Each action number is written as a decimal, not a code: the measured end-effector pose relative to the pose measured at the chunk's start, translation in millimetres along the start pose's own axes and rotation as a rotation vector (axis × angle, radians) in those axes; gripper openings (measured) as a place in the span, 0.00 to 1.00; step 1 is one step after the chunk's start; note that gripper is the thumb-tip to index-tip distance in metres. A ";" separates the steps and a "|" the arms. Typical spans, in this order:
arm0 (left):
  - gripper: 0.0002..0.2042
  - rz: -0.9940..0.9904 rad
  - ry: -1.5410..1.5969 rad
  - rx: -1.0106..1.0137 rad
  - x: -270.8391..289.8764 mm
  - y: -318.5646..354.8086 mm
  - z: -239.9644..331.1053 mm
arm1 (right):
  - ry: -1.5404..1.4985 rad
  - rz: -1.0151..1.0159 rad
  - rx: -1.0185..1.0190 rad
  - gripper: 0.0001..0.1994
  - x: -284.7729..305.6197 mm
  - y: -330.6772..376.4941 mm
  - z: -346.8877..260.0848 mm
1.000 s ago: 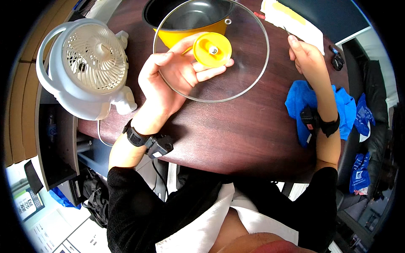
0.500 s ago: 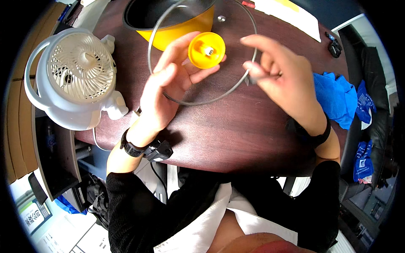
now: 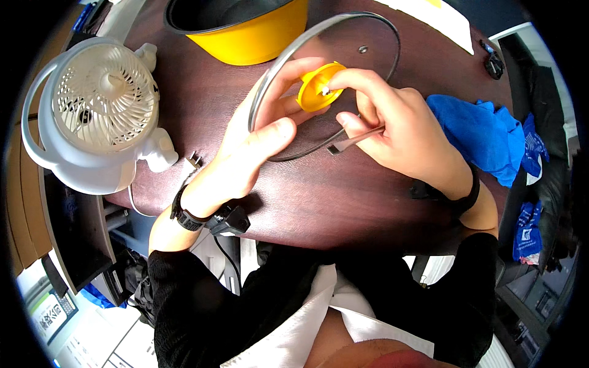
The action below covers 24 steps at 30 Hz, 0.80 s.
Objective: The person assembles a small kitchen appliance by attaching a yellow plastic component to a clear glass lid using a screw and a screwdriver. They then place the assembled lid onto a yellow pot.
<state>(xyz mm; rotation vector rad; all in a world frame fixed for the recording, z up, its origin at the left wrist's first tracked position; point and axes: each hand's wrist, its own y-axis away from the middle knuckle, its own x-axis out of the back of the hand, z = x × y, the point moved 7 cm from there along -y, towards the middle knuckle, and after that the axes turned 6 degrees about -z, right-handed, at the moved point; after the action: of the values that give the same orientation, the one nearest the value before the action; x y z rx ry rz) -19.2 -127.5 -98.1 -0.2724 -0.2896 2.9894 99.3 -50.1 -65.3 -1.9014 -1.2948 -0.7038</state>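
A clear round pot lid (image 3: 307, 35) with a metal rim stands tilted between my hands above the table. My left hand (image 3: 254, 138) steadies it, fingers curled behind its yellow cup-shaped knob (image 3: 307, 92) and thumb extended on the near side. Held in my right hand (image 3: 402, 119) is a small flat-tipped metal tool (image 3: 353, 141), pointing down and left from the curled fingers. The right index fingertip reaches into the knob's hollow, at a small metal piece (image 3: 325, 91) in its centre. A small metal-ringed vent (image 3: 363, 49) shows in the glass.
A yellow pot (image 3: 245, 40) with a dark inside stands beyond my hands. To the left is a white fan (image 3: 107, 113), its plug (image 3: 194, 161) near my left wrist. A blue cloth (image 3: 478, 132) lies right, papers (image 3: 438, 21) far right, on the dark wooden table (image 3: 343, 202).
The lid has tilted and shifted right, turning the knob on edge. My right hand has moved left, its index finger now inside the knob, and the metal tool shows more clearly.
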 end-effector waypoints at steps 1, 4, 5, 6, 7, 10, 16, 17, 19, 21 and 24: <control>0.38 -0.001 -0.012 -0.017 -0.1 0.9 0.1 | -0.010 -0.005 -0.008 0.16 -0.1 0.2 0.8; 0.39 0.013 -0.017 -0.075 -0.4 -0.7 8.5 | 0.009 0.006 -0.012 0.12 -0.5 1.7 3.5; 0.39 0.015 -0.025 -0.085 0.0 -0.9 11.9 | 0.014 -0.009 -0.011 0.12 -1.5 1.4 3.3; 0.40 0.029 -0.027 -0.083 -0.7 -1.2 13.6 | 0.020 -0.023 -0.011 0.11 -2.0 1.4 3.2; 0.39 0.035 0.001 -0.067 1.3 -1.0 11.0 | 0.025 -0.038 -0.011 0.11 -2.1 1.4 2.9; 0.36 0.081 0.099 0.021 2.9 -1.2 12.7 | -0.035 -0.108 -0.114 0.08 4.3 0.6 -0.5; 0.36 0.226 0.225 -0.010 17.3 -3.4 0.1 | 0.025 0.060 -0.038 0.10 16.9 -0.5 5.2; 0.36 0.250 0.227 -0.030 18.8 -3.4 0.1 | 0.084 0.051 -0.105 0.11 17.8 0.6 9.4; 0.36 0.192 0.216 -0.031 17.9 -4.1 1.3 | 0.130 0.089 -0.133 0.13 18.3 2.1 12.1; 0.36 0.165 0.189 -0.028 15.8 -4.8 3.1 | 0.105 0.091 -0.180 0.13 16.7 3.6 18.0; 0.35 0.151 0.173 -0.043 12.9 -4.3 4.2 | 0.079 0.026 -0.245 0.14 11.1 2.4 20.3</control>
<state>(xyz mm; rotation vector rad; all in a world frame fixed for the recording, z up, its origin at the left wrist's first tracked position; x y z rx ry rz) -32.1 -122.1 -95.3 -0.5779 -0.3285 3.0825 106.2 -28.2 -69.4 -2.0568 -1.1760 -0.9511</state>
